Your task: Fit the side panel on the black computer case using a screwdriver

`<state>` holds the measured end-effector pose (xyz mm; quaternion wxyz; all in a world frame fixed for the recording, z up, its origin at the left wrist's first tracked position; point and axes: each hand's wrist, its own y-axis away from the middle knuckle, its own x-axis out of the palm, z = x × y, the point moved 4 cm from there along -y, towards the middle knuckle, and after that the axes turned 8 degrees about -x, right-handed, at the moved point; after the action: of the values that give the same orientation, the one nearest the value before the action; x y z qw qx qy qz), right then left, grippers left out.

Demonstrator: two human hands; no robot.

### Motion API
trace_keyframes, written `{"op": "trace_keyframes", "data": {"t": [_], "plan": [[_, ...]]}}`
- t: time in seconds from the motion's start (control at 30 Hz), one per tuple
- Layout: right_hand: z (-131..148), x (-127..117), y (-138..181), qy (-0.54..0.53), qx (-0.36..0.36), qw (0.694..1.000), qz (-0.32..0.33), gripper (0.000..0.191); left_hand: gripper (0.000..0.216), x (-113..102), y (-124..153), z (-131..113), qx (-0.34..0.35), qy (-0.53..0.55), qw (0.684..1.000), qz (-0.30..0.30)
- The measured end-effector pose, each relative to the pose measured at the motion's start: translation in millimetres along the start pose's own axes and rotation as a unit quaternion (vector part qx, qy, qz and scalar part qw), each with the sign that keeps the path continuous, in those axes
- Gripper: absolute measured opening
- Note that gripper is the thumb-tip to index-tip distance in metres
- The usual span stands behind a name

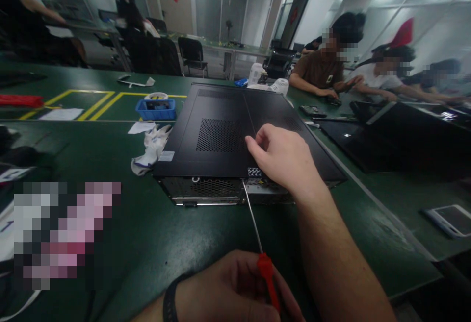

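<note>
A black computer case [221,131] lies flat on the green table, its metal rear panel [206,189] facing me. My right hand [285,160] rests on the lid near the rear edge. Its fingers are curled under, and I cannot see whether anything is inside them. My left hand [235,292], with a dark band on the wrist, is closed on the red handle of a screwdriver [267,275]. The thin shaft runs up and away from me, and its tip meets the top of the rear panel just left of my right hand.
White gloves [152,148] and paper slips lie left of the case. Behind them is a blue parts bin [156,109], beside yellow floor-tape lines. Another dark case [390,136] and a tablet [451,219] are on the right. Several people sit at the far right and back left.
</note>
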<state>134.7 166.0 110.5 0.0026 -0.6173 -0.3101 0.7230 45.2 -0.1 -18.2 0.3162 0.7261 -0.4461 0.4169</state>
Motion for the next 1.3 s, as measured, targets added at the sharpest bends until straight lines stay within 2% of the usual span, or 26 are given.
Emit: {"op": "trace_keyframes", "data": {"t": [0.23, 0.33, 0.47, 0.6, 0.8, 0.93, 1.3], "plan": [[0.3, -0.8, 0.4, -0.003, -0.001, 1.000, -0.001, 0.027, 0.033, -3.8, -6.2, -0.5, 0.011, -0.044, 0.999, -0.030], [0.4, -0.7, 0.4, 0.000, -0.002, 1.000, -0.002, 0.027, 0.034, -3.2, -7.7, -1.0, 0.016, -0.061, 0.998, -0.022], [0.6, -0.8, -0.2, -0.001, 0.002, 1.000, 0.008, 0.028, 0.032, -1.8, -4.9, -0.9, 0.030, -0.026, 0.999, -0.013], [1.1, -1.1, -0.9, 0.002, 0.005, 1.000, 0.014, 0.027, 0.031, 3.5, 0.5, -1.8, 0.011, -0.008, 1.000, 0.009], [0.8, -1.0, 0.2, -0.004, 0.002, 1.000, 0.008, 0.027, 0.031, -1.4, -3.0, 0.0, 0.006, -0.049, 0.999, -0.018], [0.5, -0.9, 0.5, -0.007, 0.000, 1.000, 0.005, 0.027, 0.036, -10.2, -8.7, 3.1, 0.057, -0.011, 0.998, -0.036], [0.2, -0.9, 0.3, -0.009, 0.001, 1.000, 0.008, 0.028, 0.033, 3.1, 0.0, -0.5, 0.003, -0.008, 1.000, 0.013]]}}
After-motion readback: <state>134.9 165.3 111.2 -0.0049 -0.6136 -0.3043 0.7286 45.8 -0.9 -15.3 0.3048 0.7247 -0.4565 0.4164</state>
